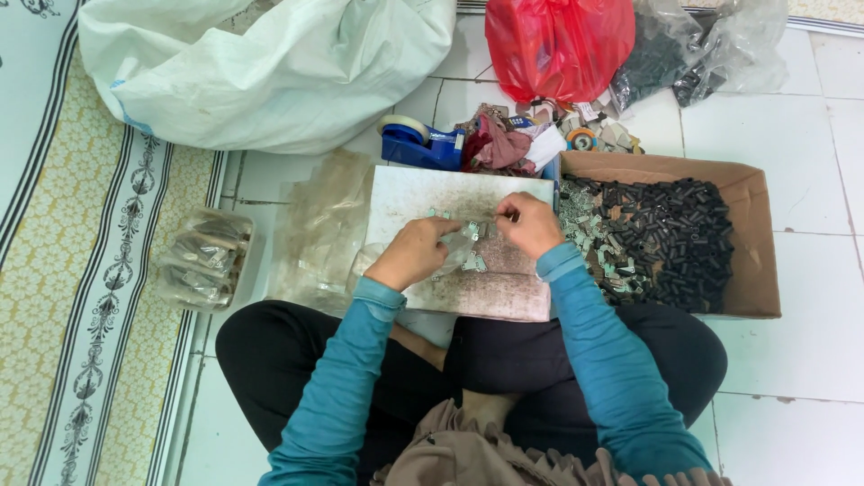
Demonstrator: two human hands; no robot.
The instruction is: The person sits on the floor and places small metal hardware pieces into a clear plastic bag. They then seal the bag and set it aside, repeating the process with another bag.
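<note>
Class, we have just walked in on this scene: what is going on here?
A person sits cross-legged on a tiled floor, both hands over a white board. The left hand and right hand pinch small metal pieces above it. Beside the right hand, a cardboard box holds small black tubes and more metal pieces.

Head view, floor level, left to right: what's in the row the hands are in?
Patterned mat → bundle of small filled bags → clear plastic bags → left hand → right hand → cardboard box of small black parts.
</note>
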